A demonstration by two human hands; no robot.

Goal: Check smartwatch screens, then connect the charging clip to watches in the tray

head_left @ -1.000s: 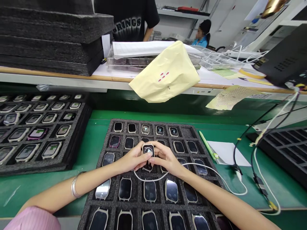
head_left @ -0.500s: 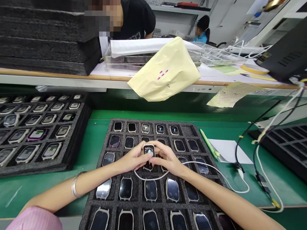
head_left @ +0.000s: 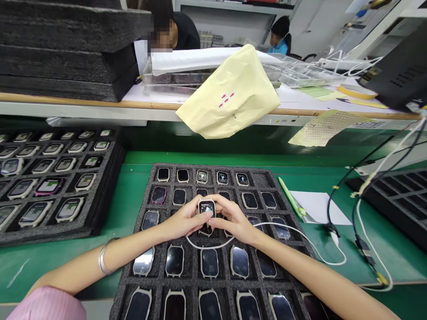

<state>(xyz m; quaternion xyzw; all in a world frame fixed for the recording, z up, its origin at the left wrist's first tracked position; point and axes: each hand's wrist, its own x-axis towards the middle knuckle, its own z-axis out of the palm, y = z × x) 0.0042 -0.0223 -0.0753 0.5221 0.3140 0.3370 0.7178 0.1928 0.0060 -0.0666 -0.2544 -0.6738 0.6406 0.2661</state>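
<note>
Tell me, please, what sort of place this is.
Probably an electronics workshop or factory: a dark foam tray holds rows of strapless watches, the left hand and right hand hold one lit watch, and a black foam stack stands on the shelf.

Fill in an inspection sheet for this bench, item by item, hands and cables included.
Surface: green bench top, dark foam tray beneath the hands.
Job's things: one watch held up, screen lit, small text unreadable; other watches sit in tray compartments.
Clutter: green pen and white paper right of the tray; yellow packet overhanging the shelf edge.
Hands: left hand and right hand, both bare, fingers on the watch.
Cables: white cable loops below the hands and passes behind the right wrist; its end at the hands is hidden.
Surroundings: stacked black foam on the shelf, left; two people beyond it.
</note>
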